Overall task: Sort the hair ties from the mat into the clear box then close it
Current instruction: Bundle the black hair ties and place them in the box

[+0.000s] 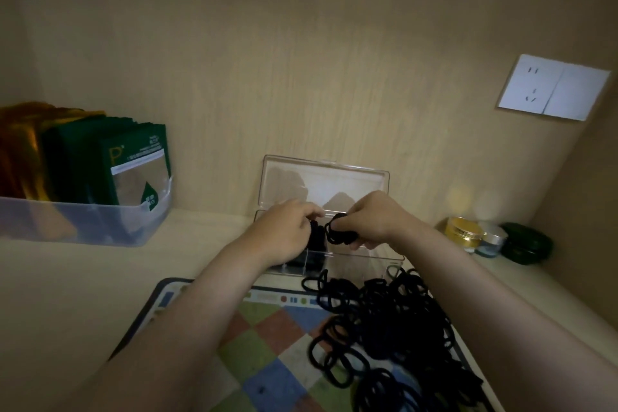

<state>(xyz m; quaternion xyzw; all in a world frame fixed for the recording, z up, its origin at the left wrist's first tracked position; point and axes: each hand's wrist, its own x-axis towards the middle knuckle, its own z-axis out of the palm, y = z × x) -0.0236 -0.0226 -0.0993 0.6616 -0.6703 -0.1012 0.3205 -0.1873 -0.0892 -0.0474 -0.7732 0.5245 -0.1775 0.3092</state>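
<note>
A clear box (378,261) stands against the back wall with its lid (324,177) tilted up open. Both hands hover over it. My right hand (374,221) pinches a small bundle of black hair ties (337,232). My left hand (287,231) grips another dark bunch of ties (317,237) over the box's left compartments, where more ties lie. A large heap of black hair ties (391,328) covers the right side of the checkered mat (261,338) in front of the box.
A translucent bin (83,224) with green and gold packets sits at the back left. Small jars, gold (463,232), silver (491,239) and dark green (526,244), stand at the back right. A wall socket (551,92) is on the right of the back panel.
</note>
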